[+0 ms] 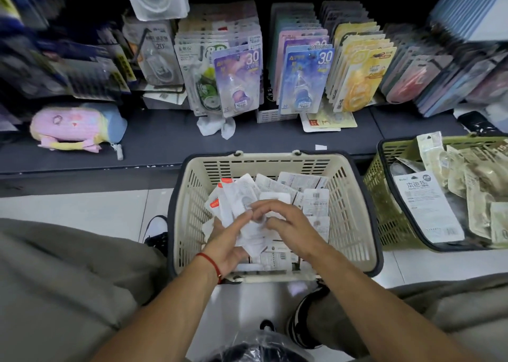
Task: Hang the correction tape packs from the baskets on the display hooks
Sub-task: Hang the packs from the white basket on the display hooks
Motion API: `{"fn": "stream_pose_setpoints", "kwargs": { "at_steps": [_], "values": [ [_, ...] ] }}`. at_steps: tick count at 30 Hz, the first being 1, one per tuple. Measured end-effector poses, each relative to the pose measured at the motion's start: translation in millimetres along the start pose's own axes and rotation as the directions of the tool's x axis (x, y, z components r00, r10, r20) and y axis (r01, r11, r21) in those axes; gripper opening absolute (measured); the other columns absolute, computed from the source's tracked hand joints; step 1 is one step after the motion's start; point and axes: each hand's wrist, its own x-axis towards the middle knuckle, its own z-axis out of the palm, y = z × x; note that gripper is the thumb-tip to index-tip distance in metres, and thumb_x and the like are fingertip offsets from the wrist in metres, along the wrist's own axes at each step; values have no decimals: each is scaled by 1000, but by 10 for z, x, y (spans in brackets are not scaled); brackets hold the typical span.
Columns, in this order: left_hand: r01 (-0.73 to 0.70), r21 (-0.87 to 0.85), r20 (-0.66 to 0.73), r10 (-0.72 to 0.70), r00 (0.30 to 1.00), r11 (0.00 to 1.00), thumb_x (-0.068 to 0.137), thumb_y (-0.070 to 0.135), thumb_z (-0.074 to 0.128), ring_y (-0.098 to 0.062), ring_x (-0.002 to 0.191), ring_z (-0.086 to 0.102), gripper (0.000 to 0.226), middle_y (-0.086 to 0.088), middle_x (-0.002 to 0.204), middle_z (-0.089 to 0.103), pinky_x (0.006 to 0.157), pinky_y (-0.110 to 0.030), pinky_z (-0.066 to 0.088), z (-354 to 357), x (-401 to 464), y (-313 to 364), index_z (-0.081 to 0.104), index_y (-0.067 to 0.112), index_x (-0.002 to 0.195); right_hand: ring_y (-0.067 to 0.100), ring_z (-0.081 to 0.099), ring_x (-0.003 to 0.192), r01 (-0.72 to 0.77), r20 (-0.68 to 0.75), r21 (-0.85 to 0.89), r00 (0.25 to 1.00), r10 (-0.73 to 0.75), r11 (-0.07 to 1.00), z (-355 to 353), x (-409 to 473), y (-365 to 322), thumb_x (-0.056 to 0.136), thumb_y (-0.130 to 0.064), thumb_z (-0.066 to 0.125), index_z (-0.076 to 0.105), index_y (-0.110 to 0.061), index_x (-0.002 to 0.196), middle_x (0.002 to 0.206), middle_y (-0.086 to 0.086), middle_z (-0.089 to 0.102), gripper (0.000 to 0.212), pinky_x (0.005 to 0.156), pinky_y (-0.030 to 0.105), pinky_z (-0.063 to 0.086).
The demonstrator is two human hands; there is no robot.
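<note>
A beige basket on the floor in front of me holds several white correction tape packs. My left hand grips a fanned stack of the white packs over the basket. My right hand reaches into the same stack, its fingers curled onto a pack beside the left fingertips. Rows of correction tape packs hang on display hooks above the shelf, among them purple, blue and yellow ones.
A green basket with more packs stands at the right. A pink plush pouch and a crumpled white scrap lie on the dark shelf ledge. My knees flank the beige basket; a black bag lies at the bottom edge.
</note>
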Motion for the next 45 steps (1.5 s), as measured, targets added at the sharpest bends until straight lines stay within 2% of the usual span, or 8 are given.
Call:
{"fn": "stream_pose_setpoints", "kwargs": {
  "at_steps": [4,8,12,19,25,30,38,45],
  "values": [
    [-7,-30,-135,3,991,1000,87,5,78,-44,121,67,62,-17,133,70,90,-76,53,-53,-13,28,57,22,143,16,66,115,-121,-266,-136,961,82,983,-79,314,147,97,-9,62,77,-18,106,119,-1,75,20,110,44,50],
    [-21,-37,-215,13,977,999,89,1,73,-38,112,72,53,-13,128,74,79,-64,62,-171,-76,57,62,25,135,26,33,150,-251,-178,-743,968,179,620,-146,520,535,97,-23,72,39,-18,158,161,4,44,69,123,43,31],
    [-13,-16,-221,9,975,1000,89,-2,66,-30,89,77,50,-14,117,77,62,-47,62,-271,-125,103,64,20,134,31,33,140,-267,-223,-873,963,153,407,-26,597,714,86,-43,83,30,-19,157,149,11,38,91,115,46,30],
    [-37,-19,-175,33,984,999,88,-2,67,-37,98,76,50,-16,117,77,75,-59,63,-235,-181,198,67,23,131,10,58,102,-135,-369,-383,929,-17,914,-322,523,194,93,-8,76,58,-28,103,114,-2,56,29,95,29,48],
    [0,-84,71,6,997,996,89,11,68,-38,102,70,60,-22,122,70,88,-56,59,188,-238,398,56,7,148,3,56,114,245,-176,-364,929,-325,899,-165,74,-432,87,-17,75,59,-30,95,112,-19,59,22,92,5,38],
    [-73,-55,296,86,951,996,97,14,63,-46,111,64,60,-29,145,59,105,-78,36,478,-345,604,47,15,154,15,64,107,248,-278,-138,920,-278,959,-214,-45,-765,95,-18,68,66,-24,96,104,-7,68,6,99,42,51],
    [-375,-3,436,339,834,927,96,23,73,-48,113,65,63,-21,138,67,90,-60,41,1051,-666,1545,43,32,150,2,52,133,224,-393,-128,883,-257,966,-628,285,-1822,79,-37,92,39,-35,152,147,-16,48,91,105,34,49],
    [-695,117,511,557,655,710,85,15,83,-30,128,67,81,-4,142,67,93,-49,61,1130,-893,2694,39,39,149,19,77,107,348,-189,84,926,-328,934,-762,760,-2637,82,-41,87,70,-24,123,115,-3,80,48,92,41,61]
  ]
}}
